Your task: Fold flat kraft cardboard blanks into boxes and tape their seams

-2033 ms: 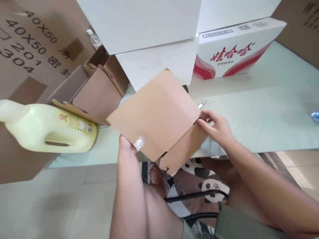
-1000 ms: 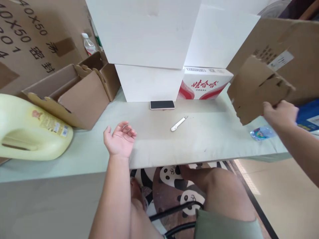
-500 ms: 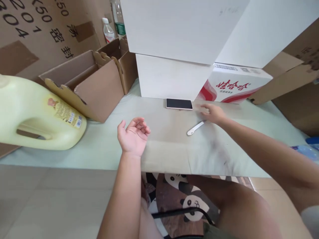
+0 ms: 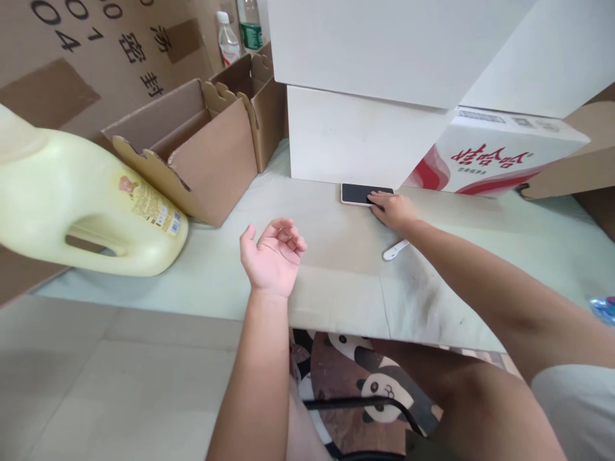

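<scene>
My right hand [image 4: 394,210] lies over the right end of a phone [image 4: 356,193], its fingers stretched out onto the dark screen. The phone is flat on the pale green cloth, close to the base of a white box [image 4: 355,137]. Just below that hand is a white utility knife [image 4: 394,250], partly covered by my forearm. My left hand [image 4: 275,259] is held palm up above the cloth, fingers loosely curled and apart, with nothing in it.
At left, a pale yellow jug [image 4: 148,253] lies beside open cardboard boxes [image 4: 216,173]. Behind them stand two plastic bottles [image 4: 229,45]. A white and red carton [image 4: 494,157] sits at the right under another white box. The cloth-covered surface [image 4: 336,288] ends in front of my legs.
My right hand has moved left onto the phone, fingers now touching its screen. My left hand keeps the same pose. The view has shifted, so the scene sits farther right.
</scene>
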Action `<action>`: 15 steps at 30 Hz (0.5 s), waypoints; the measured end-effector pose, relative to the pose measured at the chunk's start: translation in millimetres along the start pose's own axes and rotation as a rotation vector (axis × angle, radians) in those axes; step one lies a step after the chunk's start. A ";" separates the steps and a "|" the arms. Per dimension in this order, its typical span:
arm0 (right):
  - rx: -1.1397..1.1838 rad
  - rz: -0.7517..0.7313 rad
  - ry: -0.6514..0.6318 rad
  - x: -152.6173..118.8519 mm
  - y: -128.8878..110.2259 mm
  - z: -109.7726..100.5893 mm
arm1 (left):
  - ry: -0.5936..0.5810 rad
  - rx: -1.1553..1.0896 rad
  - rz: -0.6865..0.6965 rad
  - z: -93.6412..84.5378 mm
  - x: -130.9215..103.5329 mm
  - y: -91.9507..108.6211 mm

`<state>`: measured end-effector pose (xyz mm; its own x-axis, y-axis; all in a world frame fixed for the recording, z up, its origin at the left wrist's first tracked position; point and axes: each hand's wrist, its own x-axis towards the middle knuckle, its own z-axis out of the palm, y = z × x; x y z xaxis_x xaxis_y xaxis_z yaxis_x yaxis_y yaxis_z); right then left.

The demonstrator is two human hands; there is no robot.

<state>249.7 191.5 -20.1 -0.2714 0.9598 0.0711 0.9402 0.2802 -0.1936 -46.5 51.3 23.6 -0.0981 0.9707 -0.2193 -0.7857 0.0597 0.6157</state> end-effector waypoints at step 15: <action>0.129 -0.058 0.173 -129.1 0.9 13.6 | 0.023 -0.075 -0.016 4.3 -4.7 1.6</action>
<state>282.8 68.1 -42.8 -0.2740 0.9285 0.2506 0.8870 0.3447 -0.3072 -44.7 47.8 28.8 -0.0985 0.9642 -0.2464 -0.8307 0.0567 0.5538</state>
